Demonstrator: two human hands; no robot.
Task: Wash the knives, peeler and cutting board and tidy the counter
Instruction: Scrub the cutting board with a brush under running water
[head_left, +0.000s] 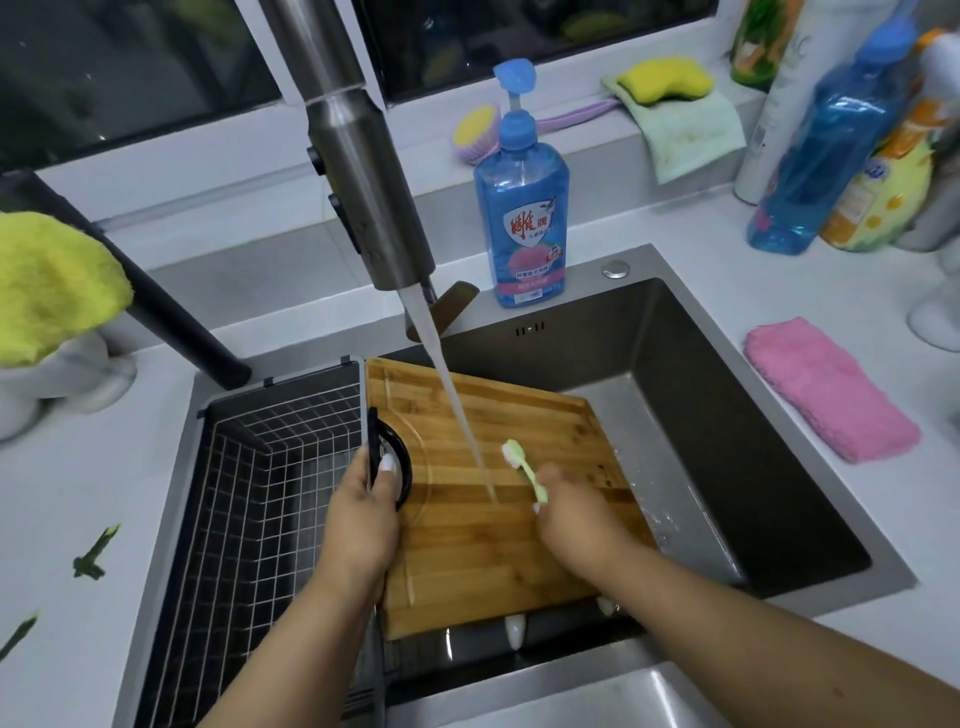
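You're mid-scrub: your left hand (366, 512) grips the cutting board (498, 499) by its nine-o'clock edge, propped in the sink (727, 364) under running water; your right hand (574, 512) pinches a green brush (524, 467). Next, probably sweep bristles toward six o'clock.

Wooden cutting board (483, 499) lies tilted in steel sink (727, 415), wire basket (270, 467) at its left; blue soap bottle (522, 218) on counter (675, 223) behind sink, folded pink cloth (831, 389) at right edge.
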